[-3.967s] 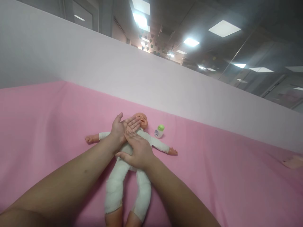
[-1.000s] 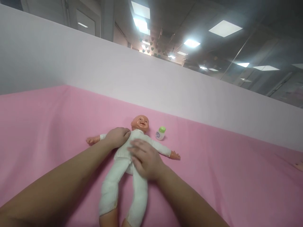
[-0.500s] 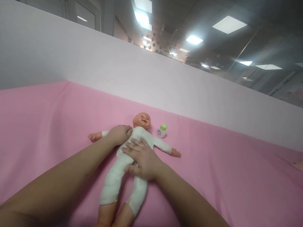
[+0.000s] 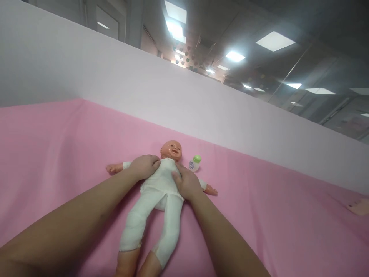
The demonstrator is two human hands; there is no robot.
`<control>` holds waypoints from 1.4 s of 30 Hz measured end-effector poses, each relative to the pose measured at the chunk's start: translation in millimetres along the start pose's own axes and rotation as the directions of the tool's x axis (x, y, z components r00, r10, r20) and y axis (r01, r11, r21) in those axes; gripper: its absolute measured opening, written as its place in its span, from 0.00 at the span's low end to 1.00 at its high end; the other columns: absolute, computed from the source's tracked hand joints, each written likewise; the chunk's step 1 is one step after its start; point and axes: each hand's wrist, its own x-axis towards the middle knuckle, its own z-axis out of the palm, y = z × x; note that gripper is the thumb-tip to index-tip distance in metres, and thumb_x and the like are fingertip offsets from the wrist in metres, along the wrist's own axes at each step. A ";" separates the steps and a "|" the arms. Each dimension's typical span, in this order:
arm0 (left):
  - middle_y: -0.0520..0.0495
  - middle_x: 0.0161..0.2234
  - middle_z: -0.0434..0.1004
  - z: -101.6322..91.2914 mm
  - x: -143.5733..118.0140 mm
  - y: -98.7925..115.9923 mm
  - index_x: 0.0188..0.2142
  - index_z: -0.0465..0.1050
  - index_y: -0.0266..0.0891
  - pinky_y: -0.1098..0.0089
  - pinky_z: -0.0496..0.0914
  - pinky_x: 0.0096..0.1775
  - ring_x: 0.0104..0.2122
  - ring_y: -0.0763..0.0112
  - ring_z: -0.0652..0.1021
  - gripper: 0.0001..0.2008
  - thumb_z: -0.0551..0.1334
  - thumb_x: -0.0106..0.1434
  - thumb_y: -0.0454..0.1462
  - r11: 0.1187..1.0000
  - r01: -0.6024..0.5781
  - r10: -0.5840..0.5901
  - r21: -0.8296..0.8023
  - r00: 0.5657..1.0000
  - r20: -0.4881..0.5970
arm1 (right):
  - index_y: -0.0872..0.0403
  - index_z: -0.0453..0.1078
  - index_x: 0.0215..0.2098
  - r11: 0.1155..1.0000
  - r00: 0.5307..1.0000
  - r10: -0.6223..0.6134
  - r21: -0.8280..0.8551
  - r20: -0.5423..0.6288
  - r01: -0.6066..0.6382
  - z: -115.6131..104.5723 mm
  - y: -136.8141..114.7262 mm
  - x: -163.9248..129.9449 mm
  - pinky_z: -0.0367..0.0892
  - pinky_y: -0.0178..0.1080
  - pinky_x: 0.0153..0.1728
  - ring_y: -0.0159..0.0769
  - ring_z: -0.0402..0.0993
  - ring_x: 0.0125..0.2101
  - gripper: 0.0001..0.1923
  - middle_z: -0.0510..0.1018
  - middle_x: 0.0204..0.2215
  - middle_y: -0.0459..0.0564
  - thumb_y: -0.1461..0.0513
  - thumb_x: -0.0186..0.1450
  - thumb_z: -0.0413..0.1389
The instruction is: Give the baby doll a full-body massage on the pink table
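Note:
A baby doll with a white cloth body lies on its back, its smiling head away from me and its bare lower legs toward me. My left hand is closed around the doll's side and shoulder at the left, the thumb on its upper chest. On the opposite side, my right hand wraps the doll's chest under the shoulder, with its thumb on the front and the other fingers partly hidden. A small clear bottle with a green cap stands beside the doll's head, just beyond my right hand.
A pink cloth covers the surface under the doll. Behind it rises a white wall panel, with glass and ceiling lights above. At the right edge shows a skin-toned shape that I cannot make out.
My right hand has moved from lying flat on the doll's belly up to the side of its chest, where it now grips. My left hand stays at the other shoulder.

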 end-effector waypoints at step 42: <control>0.46 0.43 0.84 -5.8 -1.5 -3.9 0.43 0.81 0.48 0.63 0.71 0.42 0.43 0.56 0.81 0.19 0.51 0.68 0.45 0.999 0.050 -0.049 0.009 0.996 -0.070 | 0.52 0.74 0.52 0.947 0.923 -0.260 0.112 -0.283 0.301 0.3 0.2 -9.1 0.63 0.46 0.61 0.42 0.71 0.57 0.17 0.78 0.53 0.54 0.62 0.67 0.52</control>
